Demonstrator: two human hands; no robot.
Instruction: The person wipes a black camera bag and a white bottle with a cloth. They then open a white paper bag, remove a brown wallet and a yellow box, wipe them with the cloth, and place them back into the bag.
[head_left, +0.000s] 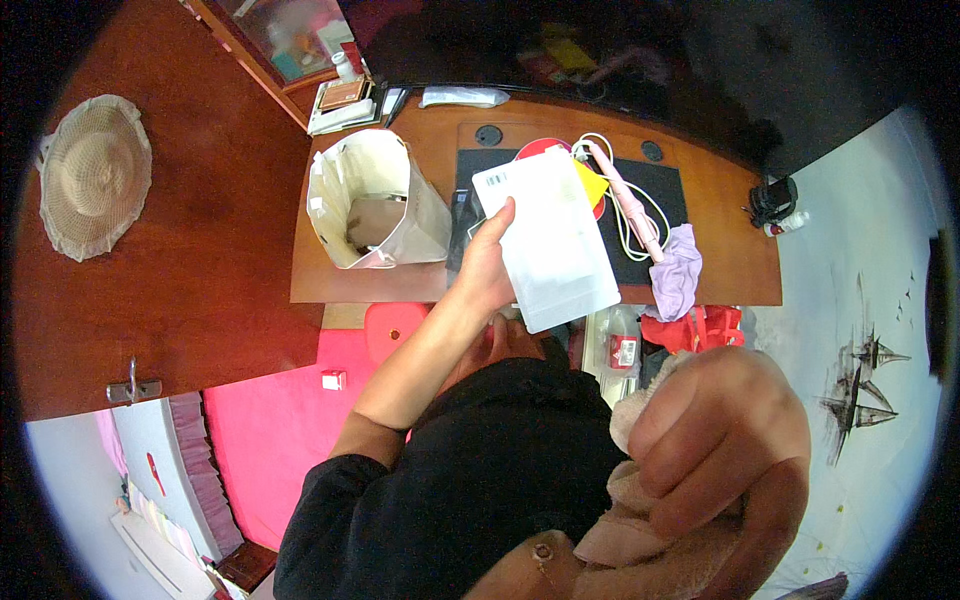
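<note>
My left hand (486, 259) grips a flat white pouch (559, 247) by its left edge, thumb on top. The pouch bears a barcode and hangs over the front part of a wooden desk (739, 262). Behind it, a red round thing (541, 147) and a yellow piece (592, 184) are partly hidden. Very near the camera at lower right, my right hand (724, 442) has its fingers curled around a pale beige cloth-like thing (628, 424), mostly covered by the fingers. A pink hair-styling iron (628, 206) with a looped white cord lies right of the pouch.
An open white container (427, 217) stands on the desk's left. A lilac cloth (676, 271) hangs at the front edge, beside a black desk mat (667, 191). Below are a pink stool (390, 330), a red bag (697, 328) and a plastic bottle (622, 341). A wooden door (210, 300) flanks the left.
</note>
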